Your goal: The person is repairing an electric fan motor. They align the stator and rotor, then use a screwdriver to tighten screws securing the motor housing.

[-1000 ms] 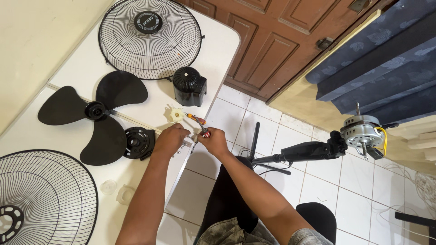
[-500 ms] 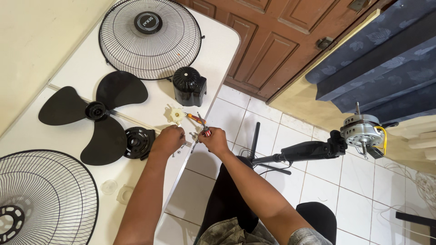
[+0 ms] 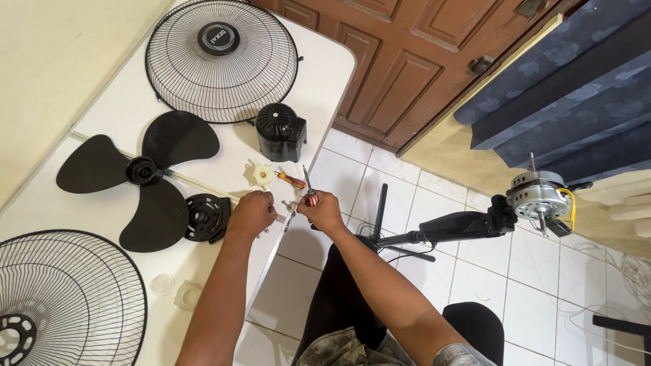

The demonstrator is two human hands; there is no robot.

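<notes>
Both forearms reach forward, knuckles up: our right hand [image 3: 324, 211] is fisted round a screwdriver [image 3: 309, 190], tip up, and our left hand [image 3: 251, 213], curled, pinches a small metal part [image 3: 290, 206] between them.

Lighting: bright, even, diffuse daylight; source not in view. White table [image 3: 115, 115] reads near-overexposed, with little surface detail. Shadows: soft and short, lying close under the black fan blade [image 3: 146, 177], the motor cover [image 3: 279, 132] and both hands, left hand [image 3: 251, 213] and right hand [image 3: 324, 211]. Glare: mild sheen on floor tiles [image 3: 468, 271] and on the metal motor [image 3: 539, 198]. Focus: sharp across the centre; wires of the fan guard [image 3: 220, 61] resolve cleanly. Blur: none notable; small parts between the hands too fine to resolve. Distortion: wide-angle stretch at the edges, table borders and the near forearms bending outward. Colour: warm cast on the wall and wooden door [image 3: 407, 61].
</notes>
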